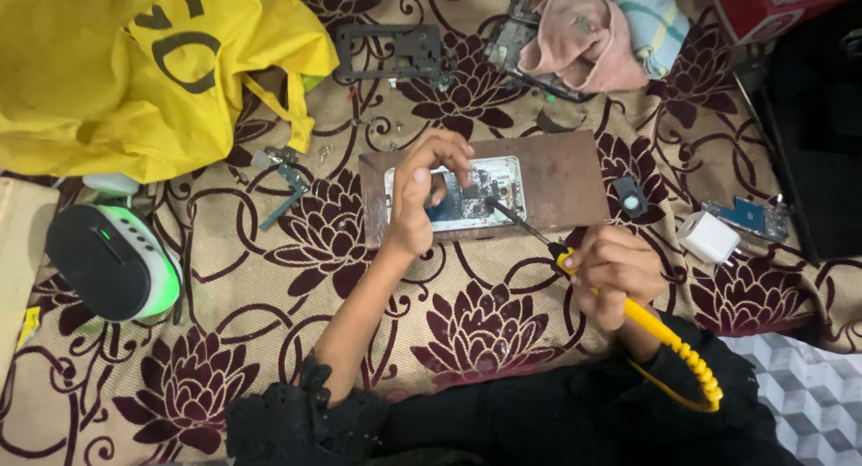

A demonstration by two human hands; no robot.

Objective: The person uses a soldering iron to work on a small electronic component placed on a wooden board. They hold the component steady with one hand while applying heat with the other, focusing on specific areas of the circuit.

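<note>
1. At centre frame, an opened phone (pixel 467 195) is laid on a brown board (pixel 561 183), itself on a flowered cloth (pixel 296 277).
2. The phone is pinned by the left hand (pixel 422 192), fingers spread over its left part.
3. A yellow-handled soldering iron (pixel 575 268) is gripped in the closed right hand (pixel 615 273); its tip is set on the phone's innards.
4. A white charger (pixel 709 237) is seen at right, a yellow bag (pixel 135 71) at upper left.

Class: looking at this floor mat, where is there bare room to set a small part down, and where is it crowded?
Bare mat lies between the left hand and the white-and-black device, and below the wooden board between the forearms. It is crowded above the board, around the black frame and pink cloth, and right by the white charger.
</note>
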